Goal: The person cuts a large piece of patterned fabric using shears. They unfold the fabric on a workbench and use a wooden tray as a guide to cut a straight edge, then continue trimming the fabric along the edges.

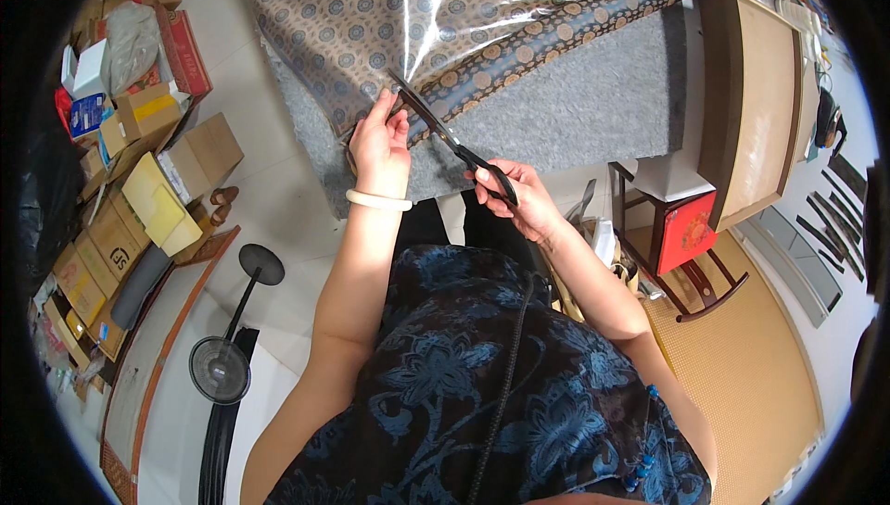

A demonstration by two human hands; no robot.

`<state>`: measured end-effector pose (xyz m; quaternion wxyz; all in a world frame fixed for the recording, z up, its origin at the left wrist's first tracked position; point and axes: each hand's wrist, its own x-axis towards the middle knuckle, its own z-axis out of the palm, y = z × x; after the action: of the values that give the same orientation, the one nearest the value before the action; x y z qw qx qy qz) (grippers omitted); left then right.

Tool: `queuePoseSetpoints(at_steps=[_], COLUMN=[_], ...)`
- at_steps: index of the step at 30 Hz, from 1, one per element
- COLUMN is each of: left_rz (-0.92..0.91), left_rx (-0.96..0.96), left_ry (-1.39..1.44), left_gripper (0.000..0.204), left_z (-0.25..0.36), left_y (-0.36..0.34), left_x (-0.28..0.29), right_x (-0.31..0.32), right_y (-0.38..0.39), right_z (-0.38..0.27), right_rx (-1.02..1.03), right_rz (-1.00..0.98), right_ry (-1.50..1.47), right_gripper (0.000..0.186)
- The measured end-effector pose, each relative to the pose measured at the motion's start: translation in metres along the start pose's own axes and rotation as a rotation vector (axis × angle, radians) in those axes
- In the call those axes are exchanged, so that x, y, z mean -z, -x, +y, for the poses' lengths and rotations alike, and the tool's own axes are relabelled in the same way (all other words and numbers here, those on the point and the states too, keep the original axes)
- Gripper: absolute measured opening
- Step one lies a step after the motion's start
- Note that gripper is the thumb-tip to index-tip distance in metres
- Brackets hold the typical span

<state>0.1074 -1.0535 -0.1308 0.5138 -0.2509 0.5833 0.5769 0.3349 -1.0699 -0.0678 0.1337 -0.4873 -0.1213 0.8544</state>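
Observation:
A pair of black-handled scissors (434, 123) lies slantwise between my hands, its tips pointing up and left over the patterned fabric. My right hand (517, 197) is closed around the handles. Next to the blades' tips is my left hand (382, 139), a pale bangle (378, 200) on its wrist. Its fingers are bent and pressed close beside the blade; what they grip, if anything, is too small to make out. The glossy brown patterned fabric (324, 23) spreads over the grey felt-like table cover (593, 97), its folded edge running up to the right.
Cardboard boxes (199, 157) and bags are piled at the left, above a black round-based stand (220, 368). On the right are a wooden tray-like box (756, 107), a red box (686, 232) on a dark wooden chair (705, 287), and a woven tan mat (742, 366).

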Motion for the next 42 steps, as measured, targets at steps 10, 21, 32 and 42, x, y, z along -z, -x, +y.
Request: queuePoseSetpoints(at_steps=[10, 21, 32, 42], left_rz=[0.021, 0.039, 0.031, -0.002], left_rx=[-0.029, -0.030, -0.033, 0.000], left_ry=[0.004, 0.046, 0.002, 0.068], left_gripper=[0.023, 0.024, 0.026, 0.023], left_z=[-0.003, -0.005, -0.005, -0.001], left_y=[0.006, 0.007, 0.013, 0.014], left_x=[-0.003, -0.005, -0.007, -0.004], right_x=[-0.006, -0.010, -0.009, -0.020], right_y=[-0.005, -0.004, -0.007, -0.024], right_z=[0.008, 0.011, 0.022, 0.021], right_rx=[0.035, 0.061, 0.127, 0.205], right_rz=[0.031, 0.071, 0.070, 0.088], right_ry=[-0.006, 0.046, 0.064, 0.154], right_gripper=[0.030, 0.027, 0.026, 0.026])
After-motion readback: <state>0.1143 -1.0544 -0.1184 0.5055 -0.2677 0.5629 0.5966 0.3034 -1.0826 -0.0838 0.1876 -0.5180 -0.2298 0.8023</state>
